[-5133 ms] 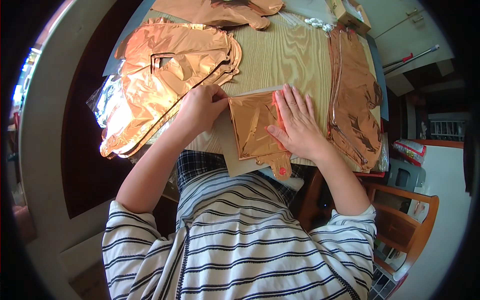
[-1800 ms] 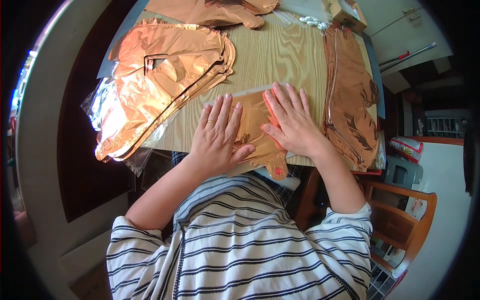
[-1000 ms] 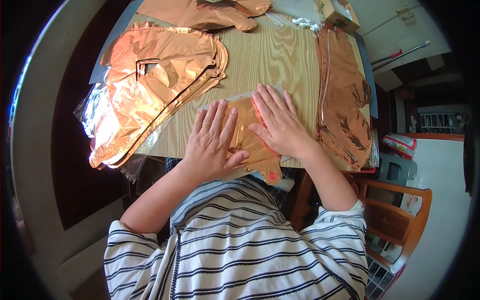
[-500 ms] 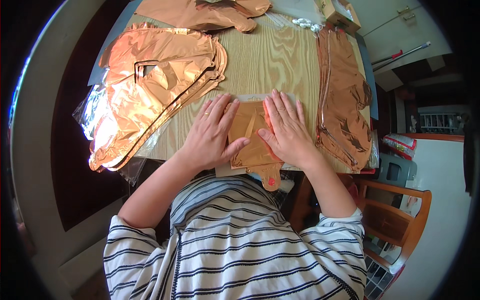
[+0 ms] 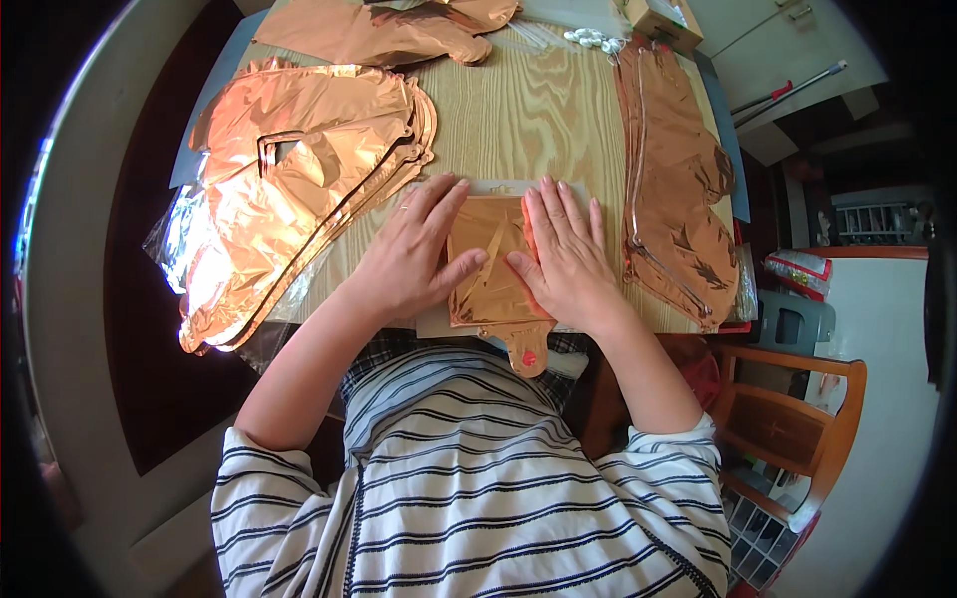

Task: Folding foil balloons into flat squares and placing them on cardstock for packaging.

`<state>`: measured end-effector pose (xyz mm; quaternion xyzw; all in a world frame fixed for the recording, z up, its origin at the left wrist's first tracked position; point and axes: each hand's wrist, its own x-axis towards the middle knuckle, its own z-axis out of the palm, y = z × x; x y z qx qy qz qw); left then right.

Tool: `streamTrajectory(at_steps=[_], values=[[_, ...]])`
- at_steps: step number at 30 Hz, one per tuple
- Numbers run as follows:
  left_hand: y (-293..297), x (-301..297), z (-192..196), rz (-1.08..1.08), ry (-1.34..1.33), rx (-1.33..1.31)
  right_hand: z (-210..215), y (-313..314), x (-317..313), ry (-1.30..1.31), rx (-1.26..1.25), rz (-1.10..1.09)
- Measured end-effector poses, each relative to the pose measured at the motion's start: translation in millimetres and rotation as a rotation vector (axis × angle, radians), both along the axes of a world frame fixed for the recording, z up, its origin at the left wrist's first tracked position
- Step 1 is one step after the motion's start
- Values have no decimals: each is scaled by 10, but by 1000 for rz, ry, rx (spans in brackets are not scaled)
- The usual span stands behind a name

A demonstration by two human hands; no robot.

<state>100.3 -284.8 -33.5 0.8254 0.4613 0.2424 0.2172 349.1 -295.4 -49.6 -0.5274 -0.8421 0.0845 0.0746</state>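
A copper-coloured foil balloon (image 5: 486,289), folded into a flat rectangle, lies at the table's near edge on a pale card (image 5: 498,187) with a hanger slot. Its rounded tab (image 5: 526,354), bearing a red spot, sticks out toward me past the edge. My left hand (image 5: 411,244) rests flat along the left side of the fold, fingers stretched. Across its right side lies my right hand (image 5: 566,249), palm down and fingers extended. Something orange-red shows beneath the right hand; most of it is hidden.
A stack of shiny foil balloons (image 5: 309,189) covers the table's left side. More foil balloons lie at the far side (image 5: 379,35) and the right side (image 5: 678,189). White coiled ribbon (image 5: 590,40) and a cardboard box (image 5: 663,22) sit far right. A wooden chair (image 5: 788,419) stands right.
The whole view has shifted slightly. My left hand has moved a little outward from the folded balloon, baring more of its left edge. The right hand stays in place on it.
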Motion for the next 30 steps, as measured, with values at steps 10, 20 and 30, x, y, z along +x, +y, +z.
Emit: streamTrajectory(at_steps=[10,20,30], values=[[-315,480,-42,-173,110,141,-23,15,1,-4,-17,-10],[-218,106,-227,-53,308,206,24,-14,-52,0,-30,-35],[-203,58,-230,-73,297,206,0,-11,-5,22,-34,-31]])
